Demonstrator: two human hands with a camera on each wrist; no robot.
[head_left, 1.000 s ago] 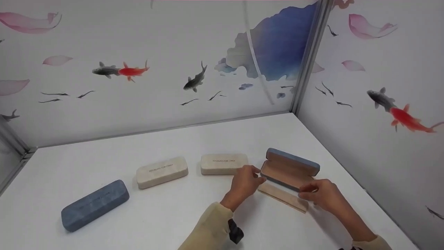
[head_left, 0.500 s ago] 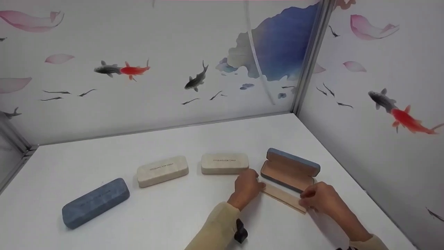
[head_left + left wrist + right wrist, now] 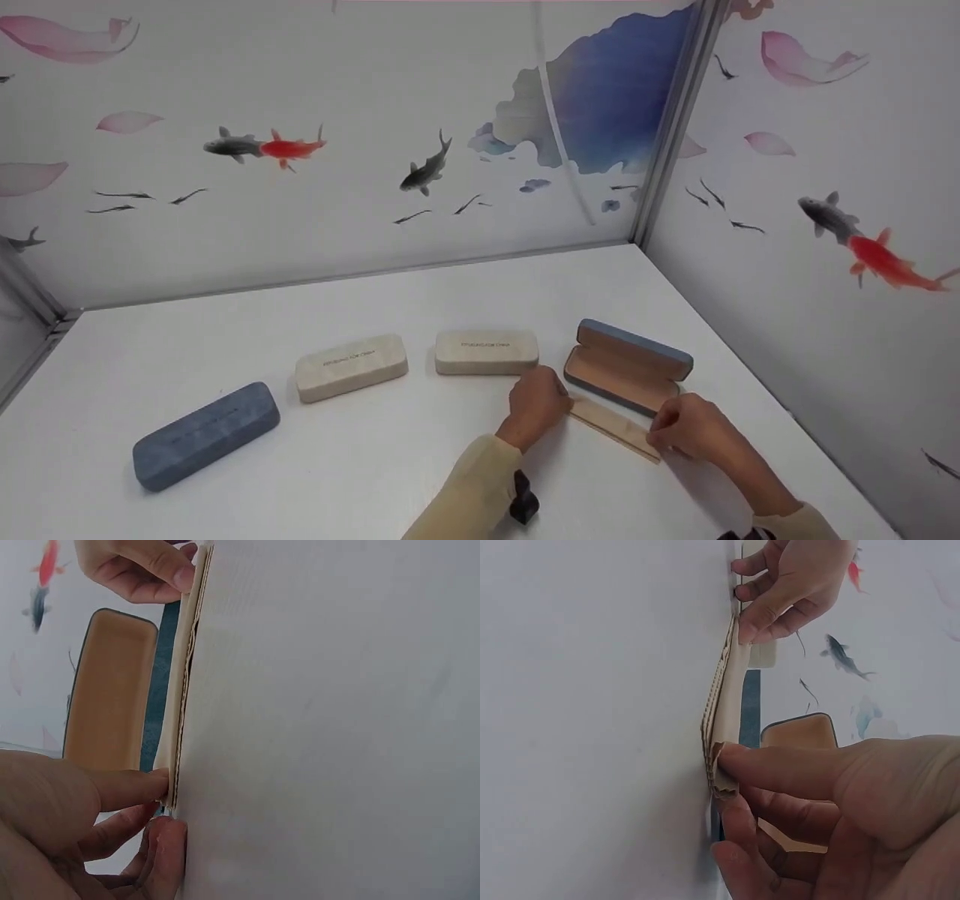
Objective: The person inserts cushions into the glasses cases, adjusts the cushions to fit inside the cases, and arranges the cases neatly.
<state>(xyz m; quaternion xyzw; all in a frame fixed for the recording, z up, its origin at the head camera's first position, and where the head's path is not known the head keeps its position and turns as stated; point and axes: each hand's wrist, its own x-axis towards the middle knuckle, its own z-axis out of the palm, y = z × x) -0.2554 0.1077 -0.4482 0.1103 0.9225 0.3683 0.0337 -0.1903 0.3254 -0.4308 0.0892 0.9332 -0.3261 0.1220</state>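
Observation:
A long, narrow folded beige lens cloth (image 3: 613,429) with zigzag-cut edges lies on the table in front of an open blue glasses case (image 3: 622,375). My left hand (image 3: 536,405) pinches the cloth's left end between thumb and fingers. At the other end my right hand (image 3: 694,427) pinches it the same way. In the left wrist view the folded layers of the cloth (image 3: 182,682) show along the edge. The right wrist view shows the cloth's serrated end (image 3: 724,787) under my thumb. The case's tan lining is bare.
Two shut cream glasses cases, one in the middle (image 3: 486,352) and one farther left (image 3: 351,367), lie on the white table (image 3: 337,465). A shut blue case (image 3: 206,436) is at the far left. Fish-printed walls (image 3: 360,90) stand behind and on the right.
My left hand has come down from beside the case onto the cloth's left end and taken hold. My right hand has closed on the right end. The cases have not moved.

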